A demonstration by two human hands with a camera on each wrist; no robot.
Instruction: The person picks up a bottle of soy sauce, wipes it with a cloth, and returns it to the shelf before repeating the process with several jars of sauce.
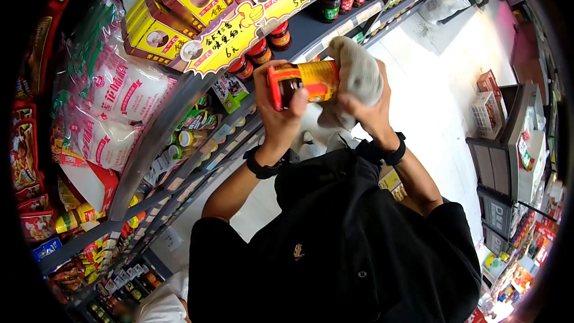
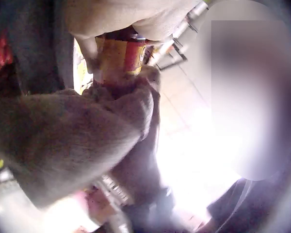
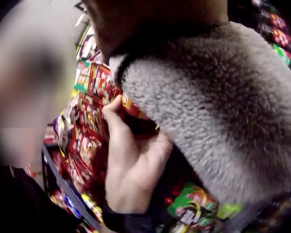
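My left hand (image 1: 278,124) grips a jar (image 1: 317,81) with a red lid and a yellow-orange label. The jar lies on its side in the head view, lid end toward the left palm. Bunched in my right hand (image 1: 373,107) is a thick grey cloth (image 1: 357,72), pressed against the jar's other end and hiding it. In the left wrist view the cloth (image 2: 77,136) wraps one end of the jar (image 2: 120,58) below the fingers of the left hand (image 2: 131,17). Fluffy cloth (image 3: 208,107) fills much of the right wrist view, beside the left hand (image 3: 131,170).
Red-lidded jars (image 1: 260,52) stand on the shelf just beyond the left hand, under a yellow price strip (image 1: 257,15). Yellow boxes (image 1: 179,0) and bagged white packets (image 1: 119,93) sit at left. A pale floor aisle (image 1: 442,96) runs right, with a white crate (image 1: 485,113) beyond.
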